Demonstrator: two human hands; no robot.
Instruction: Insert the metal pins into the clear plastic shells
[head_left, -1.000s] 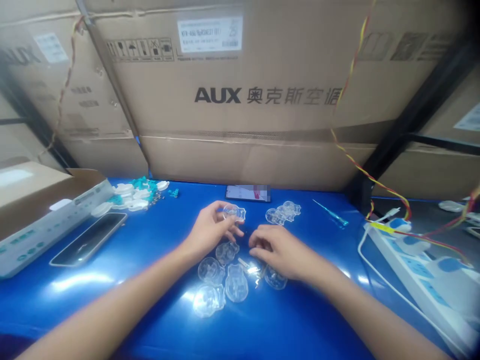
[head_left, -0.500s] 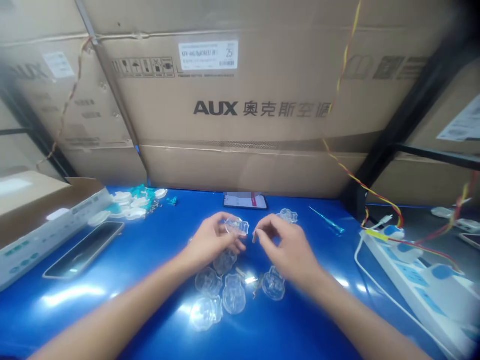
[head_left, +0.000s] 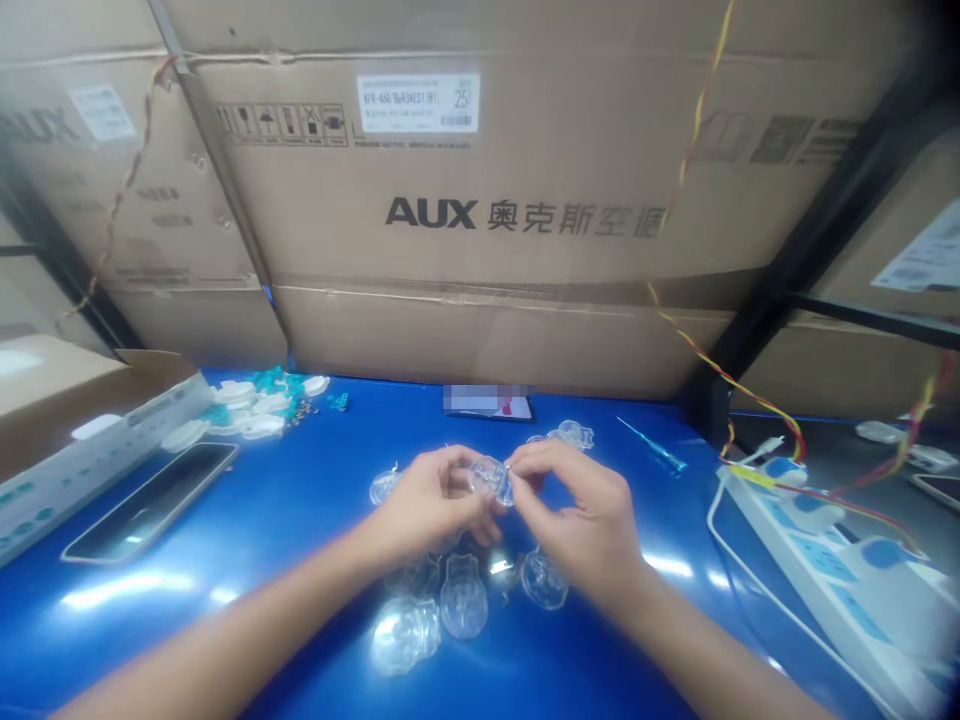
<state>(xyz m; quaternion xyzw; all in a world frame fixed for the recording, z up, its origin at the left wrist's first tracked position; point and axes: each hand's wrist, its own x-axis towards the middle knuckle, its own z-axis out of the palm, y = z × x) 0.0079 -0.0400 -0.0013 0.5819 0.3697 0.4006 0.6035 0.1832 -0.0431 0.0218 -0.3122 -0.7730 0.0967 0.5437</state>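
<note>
My left hand [head_left: 442, 500] holds a clear, rounded plastic casing [head_left: 489, 478] between thumb and fingers, above the blue table. My right hand [head_left: 577, 500] is closed in a pinch at the casing's right edge. What lies between its fingertips is too small to make out. Below the hands lie more clear casings, one [head_left: 463, 598] in front, another [head_left: 405, 635] at the lower left and one [head_left: 544, 578] under the right hand. Small metal bits [head_left: 501, 568] lie among them. Another clear casing [head_left: 384, 486] is partly hidden behind my left hand.
White casings [head_left: 262, 402] and teal bits lie at the back left, by an open box [head_left: 105, 450] and a phone [head_left: 150, 502]. A second phone [head_left: 487, 402] stands at the back. A teal screwdriver [head_left: 652, 447] and a power strip [head_left: 832, 560] with cables are on the right.
My right hand has come in to the casing, and its fingertips now meet the edge. The casing has moved slightly right and down in my left hand.
</note>
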